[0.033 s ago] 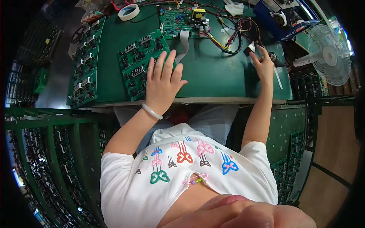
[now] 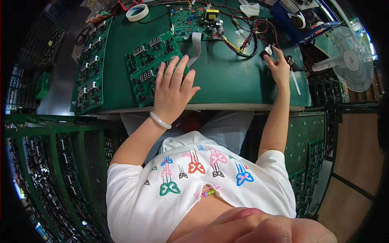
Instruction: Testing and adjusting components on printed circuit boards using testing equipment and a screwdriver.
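Note:
My left hand is open, its fingers spread over the lower right part of a green circuit board with red-free, unlit digit displays. A grey ribbon cable runs from near those fingertips to a larger green circuit board carrying a yellow transformer. At the right, my right hand has thumb and index finger apart beside a small white-and-black part on the wiring. Whether the fingertips touch that part cannot be made out.
More display boards lie along the table's left side. A bundle of wires crosses the back right, near a black handle-like tool, a blue machine and a white fan. A tape roll lies at the back.
My left hand has shifted slightly left over the display board. My right hand has edged a little left and away from me, beside the white-and-black part. The boards stay put.

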Available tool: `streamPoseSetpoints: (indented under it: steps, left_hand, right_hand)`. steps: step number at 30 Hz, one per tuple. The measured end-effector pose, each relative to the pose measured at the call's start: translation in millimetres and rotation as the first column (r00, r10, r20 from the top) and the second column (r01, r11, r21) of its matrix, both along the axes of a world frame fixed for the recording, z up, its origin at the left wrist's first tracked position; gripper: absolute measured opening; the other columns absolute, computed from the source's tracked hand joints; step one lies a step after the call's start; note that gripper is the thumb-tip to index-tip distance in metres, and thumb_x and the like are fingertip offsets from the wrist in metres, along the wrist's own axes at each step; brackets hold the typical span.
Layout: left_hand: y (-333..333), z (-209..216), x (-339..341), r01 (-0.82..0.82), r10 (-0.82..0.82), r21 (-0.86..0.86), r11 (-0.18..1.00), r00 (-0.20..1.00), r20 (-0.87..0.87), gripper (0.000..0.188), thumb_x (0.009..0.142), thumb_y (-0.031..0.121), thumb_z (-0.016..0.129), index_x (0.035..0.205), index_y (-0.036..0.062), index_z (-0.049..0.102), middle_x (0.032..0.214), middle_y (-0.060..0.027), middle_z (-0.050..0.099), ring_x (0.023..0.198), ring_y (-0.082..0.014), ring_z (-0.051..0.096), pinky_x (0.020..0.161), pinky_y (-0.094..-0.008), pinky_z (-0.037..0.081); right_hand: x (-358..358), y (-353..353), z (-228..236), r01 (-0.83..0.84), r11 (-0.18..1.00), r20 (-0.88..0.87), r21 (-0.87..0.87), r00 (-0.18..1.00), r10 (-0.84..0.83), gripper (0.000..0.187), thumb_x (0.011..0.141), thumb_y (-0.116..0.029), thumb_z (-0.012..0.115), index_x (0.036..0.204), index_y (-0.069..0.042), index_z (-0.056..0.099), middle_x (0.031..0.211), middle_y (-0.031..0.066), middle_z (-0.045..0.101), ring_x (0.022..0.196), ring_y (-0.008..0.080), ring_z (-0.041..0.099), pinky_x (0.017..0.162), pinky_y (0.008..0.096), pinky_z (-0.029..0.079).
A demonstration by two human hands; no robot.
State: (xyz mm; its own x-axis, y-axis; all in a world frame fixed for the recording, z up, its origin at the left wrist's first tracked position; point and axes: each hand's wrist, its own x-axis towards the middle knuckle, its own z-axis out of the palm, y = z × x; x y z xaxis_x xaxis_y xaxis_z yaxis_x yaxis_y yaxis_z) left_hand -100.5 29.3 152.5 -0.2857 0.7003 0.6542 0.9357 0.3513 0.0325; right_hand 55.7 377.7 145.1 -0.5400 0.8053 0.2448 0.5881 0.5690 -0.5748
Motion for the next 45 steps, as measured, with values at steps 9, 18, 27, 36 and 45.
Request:
streamPoseSetpoints:
  steps: [9, 18, 27, 36, 45]
  left_hand:
    - [-95, -63, 12, 0.351, -0.369, 0.183, 0.918, 0.926, 0.076, 0.037, 0.075, 0.004, 0.069, 0.109, 0.0101, 0.056, 0.118, -0.0101, 0.059, 0.107, -0.0279, 0.06, 0.09, -0.042, 0.053]
    - [-210, -205, -22, -0.206, 0.397, -0.384, 0.9, 0.753, 0.525, 0.048, 0.084, 0.019, 0.064, 0.128, 0.0064, 0.054, 0.135, -0.02, 0.051, 0.121, -0.0398, 0.051, 0.104, -0.0497, 0.041]
    - [-218, -325, -117, -0.66, 0.768, -0.62, 0.423, -0.101, 0.632, 0.099, 0.08, 0.054, 0.069, 0.154, 0.0111, 0.018, 0.154, -0.0237, 0.028, 0.133, -0.0438, 0.042, 0.107, -0.0506, 0.04]
    - [-207, -321, -154, -0.586, 0.751, -0.77, 0.252, -0.383, 0.537, 0.09, 0.077, 0.06, 0.07, 0.144, 0.0103, 0.036, 0.142, -0.0165, 0.046, 0.127, -0.0366, 0.05, 0.101, -0.0432, 0.049]
    - [-220, -379, -160, -0.634, 0.749, -0.705, 0.316, -0.29, 0.596, 0.082, 0.079, 0.057, 0.069, 0.141, 0.0111, 0.041, 0.14, -0.0165, 0.048, 0.126, -0.0349, 0.052, 0.101, -0.0424, 0.049]
  right_hand:
    - [-9, 39, -21, -0.16, 0.982, 0.044, 0.098, 0.987, 0.157, 0.04, 0.092, -0.01, 0.064, 0.13, -0.02, 0.055, 0.07, 0.015, 0.062, 0.061, 0.0239, 0.062, 0.058, 0.0389, 0.047]
    - [-44, -66, 21, -0.5, 0.812, -0.329, -0.302, 0.854, 0.403, 0.036, 0.096, -0.016, 0.061, 0.13, -0.006, 0.053, 0.074, -0.0046, 0.046, 0.061, 0.0083, 0.042, 0.054, 0.0223, 0.035]
    - [-73, -162, -27, -0.78, 0.368, -0.726, -0.506, 0.616, 0.307, 0.017, 0.102, -0.011, 0.046, 0.115, -0.001, 0.051, 0.093, 0.0049, 0.056, 0.074, 0.0126, 0.055, 0.065, 0.0263, 0.047]
    - [-72, -174, -22, -0.722, 0.454, -0.67, -0.522, 0.677, 0.306, 0.019, 0.103, -0.012, 0.046, 0.115, 0.0, 0.054, 0.08, 0.0041, 0.055, 0.061, 0.0085, 0.049, 0.058, 0.0247, 0.044]
    - [-75, -187, -19, -0.67, 0.612, -0.568, -0.42, 0.72, 0.398, 0.016, 0.102, -0.007, 0.048, 0.109, 0.002, 0.059, 0.076, 0.0016, 0.056, 0.062, 0.0059, 0.049, 0.056, 0.0207, 0.042]
